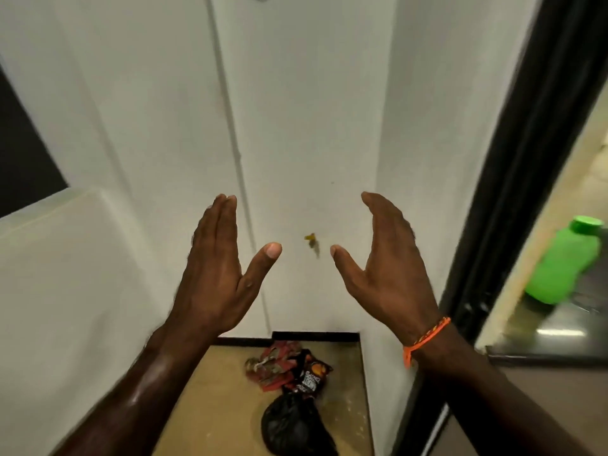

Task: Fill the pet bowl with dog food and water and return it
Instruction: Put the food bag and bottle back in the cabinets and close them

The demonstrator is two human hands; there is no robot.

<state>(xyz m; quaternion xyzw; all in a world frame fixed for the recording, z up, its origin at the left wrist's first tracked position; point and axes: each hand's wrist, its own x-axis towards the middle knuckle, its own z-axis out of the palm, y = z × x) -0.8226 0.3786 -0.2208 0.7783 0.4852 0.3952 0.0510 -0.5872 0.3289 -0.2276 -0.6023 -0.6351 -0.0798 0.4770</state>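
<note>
My left hand (218,268) and my right hand (385,268) are raised in front of a white wall, palms facing each other, fingers straight and thumbs spread. Both hold nothing. An orange braided band (424,337) sits on my right wrist. No pet bowl and no dog food bag shows in the head view. A green plastic bottle (564,264) with a green cap lies tilted on a metal surface at the right edge, past a black frame.
On the tan floor (217,406) below my hands lie crumpled red and black snack wrappers (286,366) and a tied black plastic bag (292,426). A black door frame (513,192) stands at the right. A white ledge (65,258) is at the left.
</note>
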